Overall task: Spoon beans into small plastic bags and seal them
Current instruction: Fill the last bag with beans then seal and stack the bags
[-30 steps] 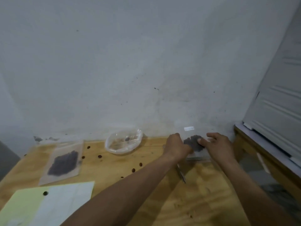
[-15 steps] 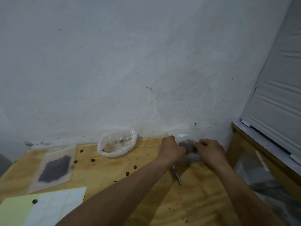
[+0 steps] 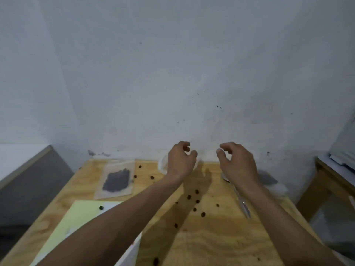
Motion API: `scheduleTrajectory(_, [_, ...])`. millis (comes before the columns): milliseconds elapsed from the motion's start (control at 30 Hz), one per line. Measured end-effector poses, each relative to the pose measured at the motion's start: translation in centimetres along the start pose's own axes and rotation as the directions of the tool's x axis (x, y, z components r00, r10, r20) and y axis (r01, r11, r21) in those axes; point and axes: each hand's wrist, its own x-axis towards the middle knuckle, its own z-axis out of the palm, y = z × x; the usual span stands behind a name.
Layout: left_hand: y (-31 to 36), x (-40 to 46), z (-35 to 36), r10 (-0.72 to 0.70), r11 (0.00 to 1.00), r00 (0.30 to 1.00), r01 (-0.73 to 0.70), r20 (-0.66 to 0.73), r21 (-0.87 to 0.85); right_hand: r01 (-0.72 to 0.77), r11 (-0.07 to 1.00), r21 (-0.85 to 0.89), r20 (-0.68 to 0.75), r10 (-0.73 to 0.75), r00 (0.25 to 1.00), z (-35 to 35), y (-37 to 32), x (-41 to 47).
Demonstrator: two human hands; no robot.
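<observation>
between bags: both hands, left (image 3: 179, 160) and right (image 3: 237, 162), lifted empty with fingers loosely curled above the worktop (image 3: 221, 237), one filled bag (image 3: 269, 179) by the right wrist, another (image 3: 116, 180) left; next, probably the spoon (image 3: 243, 204).

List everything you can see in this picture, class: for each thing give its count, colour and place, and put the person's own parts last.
Table: one, light wood, against the wall.
Filled bag: one, clear with dark beans, far left.
Second bag: one, clear with dark contents, far right, partly hidden.
Bowl: one, clear plastic, behind the left hand.
Spoon: one, metal, under the right forearm.
Loose beans: over a dozen, dark, scattered.
Paper sheets: yellow-green and white, near left.
Left hand: raised, holding nothing.
Right hand: raised, holding nothing.
</observation>
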Motion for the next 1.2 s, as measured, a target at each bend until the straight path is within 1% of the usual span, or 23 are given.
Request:
scheduleTrajectory(100, [-3.4,0.8,-5.5,-0.028,0.994,0.992,0.041,-0.127,0.104,0.119,0.989,0.091,0.12,-0.129,0.984,3.9,-5.1,-0.9])
scheduleTrajectory(167, [-6.2,1.1,-9.4,-0.099,0.97,0.975,0.139,-0.2,0.199,0.178,0.976,0.127,0.237,-0.204,0.95,6.9,-8.2,-1.9])
scheduleTrajectory(200, [-7.6,1.2,-11.2,-0.164,0.949,0.961,0.216,-0.224,0.231,0.198,0.972,0.125,0.294,-0.226,0.929,8.4,-9.6,-2.5])
scheduleTrajectory(233, [-9.0,1.2,-12.7,-0.244,0.915,0.941,0.303,-0.236,0.264,0.201,0.972,0.119,0.351,-0.23,0.908,9.9,-10.7,-3.1])
scheduleTrajectory(300, [-11.1,0.6,-15.4,-0.395,0.802,0.889,0.457,-0.234,0.383,0.15,0.984,0.095,0.473,-0.177,0.863,12.6,-12.4,-4.4])
scheduleTrajectory(333, [-11.8,0.1,-16.3,-0.442,0.752,0.868,0.496,-0.225,0.435,0.113,0.991,0.067,0.533,-0.131,0.836,13.8,-13.2,-5.1])
scheduleTrajectory(367, [-12.3,-0.4,-17.1,-0.46,0.732,0.86,0.508,-0.22,0.454,0.095,0.995,0.03,0.578,-0.095,0.811,14.8,-14.0,-5.8])
scheduleTrajectory(400, [-13.0,-0.6,-17.5,-0.46,0.748,0.861,0.507,-0.216,0.43,0.092,0.996,-0.007,0.602,-0.069,0.795,15.7,-14.6,-6.4])
scheduleTrajectory(467, [-14.0,-0.7,-17.9,-0.46,0.809,0.863,0.505,-0.21,0.301,0.066,0.997,-0.052,0.603,-0.021,0.798,17.3,-15.6,-6.9])
scheduleTrajectory(500, [-14.4,-0.6,-18.0,-0.48,0.833,0.851,0.518,-0.211,0.194,0.043,0.997,-0.06,0.595,0.002,0.804,17.9,-15.8,-7.0])
scheduleTrajectory(567, [-14.8,-0.5,-18.3,-0.548,0.836,0.811,0.541,-0.202,-0.094,-0.039,0.999,-0.037,0.591,0.053,0.805,18.3,-16.1,-6.9])
scheduleTrajectory(600, [-15.0,-0.5,-18.6,-0.572,0.816,0.797,0.528,-0.195,-0.235,-0.101,0.995,0.015,0.596,0.072,0.799,18.3,-16.0,-6.8])
scheduleTrajectory(667, [-15.0,-0.5,-19.3,-0.584,0.77,0.793,0.473,-0.175,-0.428,-0.226,0.958,0.175,0.606,0.076,0.792,18.0,-15.7,-6.6])
scheduleTrajectory(733, [-14.6,-0.9,-20.1,-0.563,0.732,0.814,0.411,-0.144,-0.544,-0.316,0.9,0.3,0.591,0.084,0.802,17.6,-15.9,-6.4])
scheduleTrajectory(767, [-14.2,-1.2,-20.6,-0.543,0.723,0.828,0.375,-0.141,-0.581,-0.326,0.883,0.338,0.575,0.08,0.814,17.6,-16.0,-6.3])
scheduleTrajectory(867, [-13.9,-1.6,-22.3,-0.487,0.734,0.85,0.276,-0.198,-0.621,-0.222,0.905,0.363,0.497,0.013,0.868,17.4,-17.0,-6.6])
scheduleTrajectory(933, [-14.0,-1.7,-24.0,-0.485,0.743,0.835,0.235,-0.261,-0.627,-0.075,0.942,0.327,0.451,-0.086,0.888,16.9,-18.2,-7.5])
scheduleTrajectory(967, [-14.0,-1.7,-24.8,-0.49,0.736,0.824,0.218,-0.283,-0.641,0.016,0.953,0.302,0.467,-0.162,0.87,16.5,-18.9,-8.0])
scheduleTrajectory(1000, [-14.2,-1.8,-25.6,-0.498,0.729,0.813,0.203,-0.301,-0.654,0.102,0.956,0.276,0.529,-0.239,0.815,16.2,-19.8,-8.7])
scheduleTrajectory(1033, [-14.4,-2.0,-26.3,-0.507,0.72,0.801,0.191,-0.318,-0.667,0.186,0.95,0.252,0.608,-0.305,0.733,16.2,-20.5,-9.4])
scheduleTrajectory(1100, [-14.7,-2.5,-27.3,-0.535,0.704,0.775,0.189,-0.337,-0.684,0.338,0.921,0.195,0.735,-0.366,0.57,16.2,-21.9,-11.0])
scheduleTrajectory(1133, [-14.9,-2.8,-27.6,-0.545,0.699,0.766,0.192,-0.341,-0.688,0.404,0.901,0.156,0.77,-0.367,0.521,16.4,-22.5,-11.8])
scheduleTrajectory(1200, [-15.1,-3.4,-28.0,-0.556,0.689,0.759,0.193,-0.339,-0.699,0.509,0.859,0.058,0.805,-0.342,0.484,16.4,-23.4,-13.1])
